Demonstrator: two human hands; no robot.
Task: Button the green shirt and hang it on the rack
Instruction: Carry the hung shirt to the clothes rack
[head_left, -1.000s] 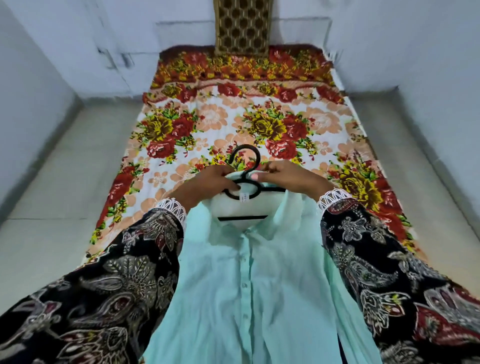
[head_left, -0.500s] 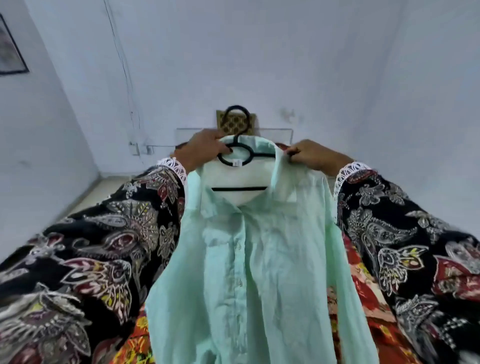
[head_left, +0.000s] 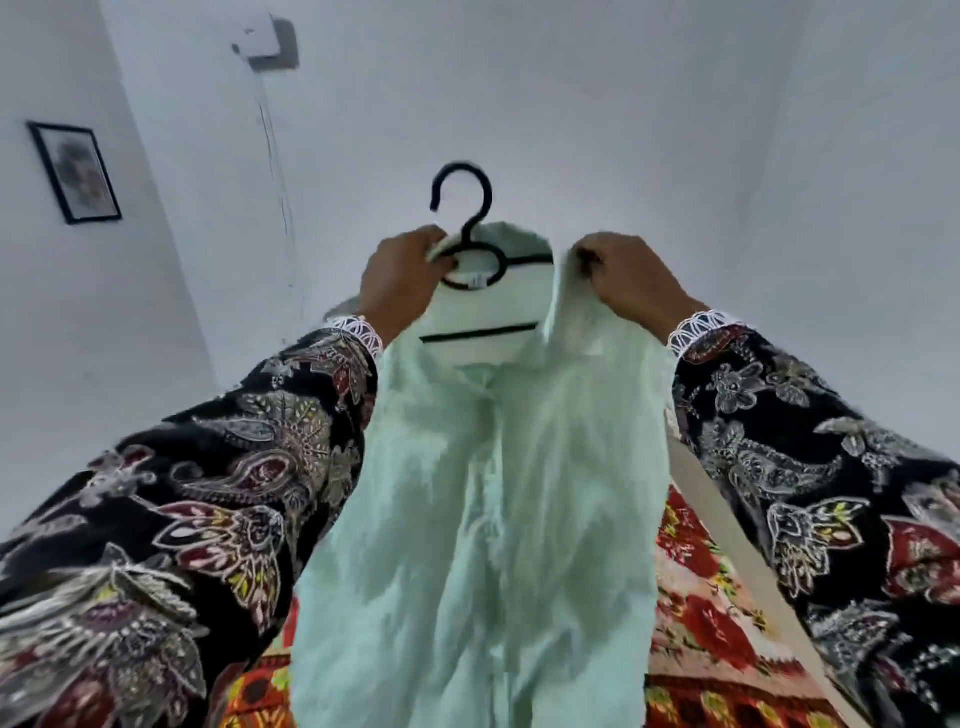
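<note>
Hands: left hand (head_left: 402, 275) grips black plastic hanger (head_left: 470, 244); right hand (head_left: 631, 283) pinches crinkled mint-green shirt (head_left: 498, 493) collar.

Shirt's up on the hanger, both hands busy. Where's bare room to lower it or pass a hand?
Little shows. A floral bedspread strip lies bare between the green shirt and the right sleeve. Crowded at the hanger: left hand grips its neck, right hand pinches the collar. No rack in view.
</note>
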